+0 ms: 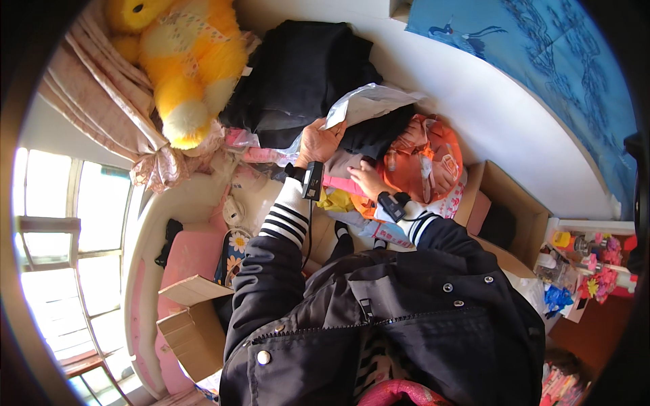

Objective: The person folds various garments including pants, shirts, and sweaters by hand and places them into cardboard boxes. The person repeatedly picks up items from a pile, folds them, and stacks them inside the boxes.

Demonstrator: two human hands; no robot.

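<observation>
My left hand (321, 142) pinches the edge of a clear plastic bag (370, 104), whose loose film rises to the right over folded black clothing (304, 66). Lower and to the right is my right hand (369, 180), its fingers spread and nothing visible in them. A mauve-brown cloth (337, 165) lies just beside those fingers, though I cannot tell whether they touch it. Right of that hand sits an orange translucent bag (424, 157) filled with cloth items. Yellow fabric (335, 200) and a pink strip (343, 183) show between my wrists.
A large yellow plush toy (188, 66) leans by the tied curtain (101, 91) at upper left. Open cardboard boxes stand at right (525, 195) and lower left (198, 335). A white round device (233, 210) and a flower-print bag (236, 248) lie left of my arm.
</observation>
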